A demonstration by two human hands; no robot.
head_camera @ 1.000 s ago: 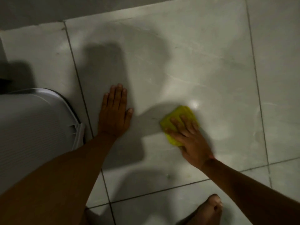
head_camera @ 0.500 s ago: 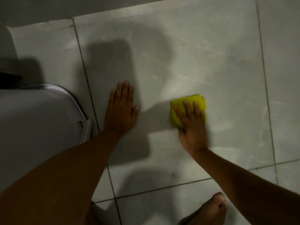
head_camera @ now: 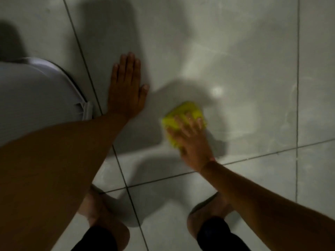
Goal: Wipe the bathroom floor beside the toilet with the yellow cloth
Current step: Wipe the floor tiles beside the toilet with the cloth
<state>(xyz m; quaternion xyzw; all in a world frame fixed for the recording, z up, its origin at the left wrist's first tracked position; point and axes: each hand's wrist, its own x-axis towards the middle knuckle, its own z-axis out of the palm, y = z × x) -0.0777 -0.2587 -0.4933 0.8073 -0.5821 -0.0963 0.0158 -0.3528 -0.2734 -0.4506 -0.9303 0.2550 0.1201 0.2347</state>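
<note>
While pressing on the floor with two grips: one yellow cloth pinned under right grip, fingers straight; left grip flat, empty, between cloth and one toilet

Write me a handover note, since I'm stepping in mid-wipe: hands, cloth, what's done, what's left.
Left hand: open, flat on the floor tile, just right of the toilet, apparently bracing.
Right hand: open, fingers pressing the yellow cloth onto the same tile, apart from the left hand.
Done: faint smeary streaks right of the cloth suggest that part is wiped; not certain.
Left: probably the strip along the toilet and the tiles nearer the knees, where no streaks show.
</note>
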